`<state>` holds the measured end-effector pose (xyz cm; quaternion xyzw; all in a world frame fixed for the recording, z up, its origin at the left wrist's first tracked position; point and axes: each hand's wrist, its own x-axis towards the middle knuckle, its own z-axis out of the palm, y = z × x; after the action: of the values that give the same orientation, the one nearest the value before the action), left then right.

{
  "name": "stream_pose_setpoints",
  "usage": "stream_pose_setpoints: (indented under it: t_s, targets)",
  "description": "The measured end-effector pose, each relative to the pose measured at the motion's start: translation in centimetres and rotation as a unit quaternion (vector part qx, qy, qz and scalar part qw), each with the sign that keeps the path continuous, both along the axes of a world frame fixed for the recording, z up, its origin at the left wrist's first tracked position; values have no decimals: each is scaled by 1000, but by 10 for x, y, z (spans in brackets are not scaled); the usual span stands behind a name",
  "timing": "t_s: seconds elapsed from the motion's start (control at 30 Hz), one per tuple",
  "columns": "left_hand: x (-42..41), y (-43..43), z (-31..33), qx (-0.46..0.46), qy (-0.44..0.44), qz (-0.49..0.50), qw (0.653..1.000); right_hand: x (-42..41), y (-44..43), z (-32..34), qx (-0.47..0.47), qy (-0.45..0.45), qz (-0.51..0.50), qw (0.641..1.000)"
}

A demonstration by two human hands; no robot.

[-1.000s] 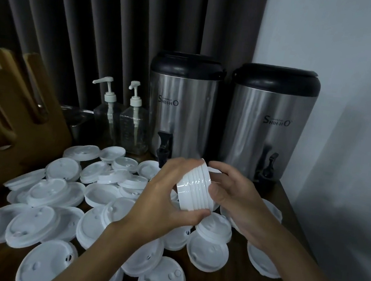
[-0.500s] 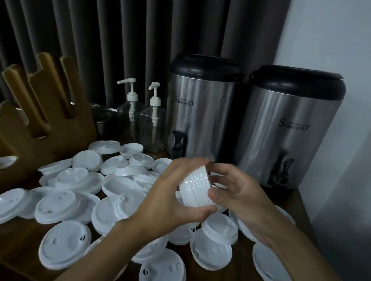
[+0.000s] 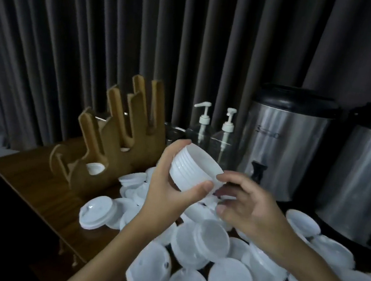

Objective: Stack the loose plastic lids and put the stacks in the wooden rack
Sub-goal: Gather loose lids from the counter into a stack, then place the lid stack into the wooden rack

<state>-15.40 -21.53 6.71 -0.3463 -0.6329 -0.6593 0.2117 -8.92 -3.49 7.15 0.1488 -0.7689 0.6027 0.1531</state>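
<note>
Stack [image 3: 190, 168]: nested white lids held in the air above the loose pile, near the middle of the view and well right of the rack.
Left hand [image 3: 169, 185]: curled round the stack, fingers over the top edge and thumb under the lower edge. This grip across the ribbed side probably keeps the lids from sliding apart.
Right hand [image 3: 249, 211]: fingers bent, index tip at the stack's lower right rim, touching or just beside it. Whether it pinches anything cannot be told. It likely squares the lids up or steadies the end face.
Stack axis: the stacking axis is tilted, running from lower left to upper right. The stack is wider than it is deep, so its long dimension lies across the lid faces.
Facing: one smooth round face points up and to the right, towards the urns [image 3: 283, 141]. The ribbed rims show on the left.
Rack [image 3: 113, 145]: wooden, on the counter [image 3: 39, 182] left of the hands, with prongs that lean back. One lid [image 3: 94, 168] shows low inside it.
Loose lids [image 3: 211, 240]: scattered and overlapping on the counter below both hands, within easy reach for stacking.
Judgement: the stack must probably be turned on edge to drop between the prongs.
</note>
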Motion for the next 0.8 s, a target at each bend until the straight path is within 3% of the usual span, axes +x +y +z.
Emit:
stream_pose_setpoints:
  t_s: [0.1, 0.3, 0.5, 0.67, 0.8]
  targets:
    - [-25, -48, 8, 6, -1, 19, 1000, -38, -55, 4, 72, 46, 20, 996]
    - [-72, -145, 11, 6, -16, 27, 999, -106, -149, 14, 96, 117, -14, 988]
    - [-127, -230, 3, -57, -63, 53, 995, -164, -209, 14, 234, 215, -39, 948]
    - [-165, -268, -9, -96, -84, 41, 991, -206, -237, 8, 320, 214, 2, 923]
    - [-190, -283, -28, -142, -107, 91, 980, -235, -246, -2, 375, 198, 4, 906]
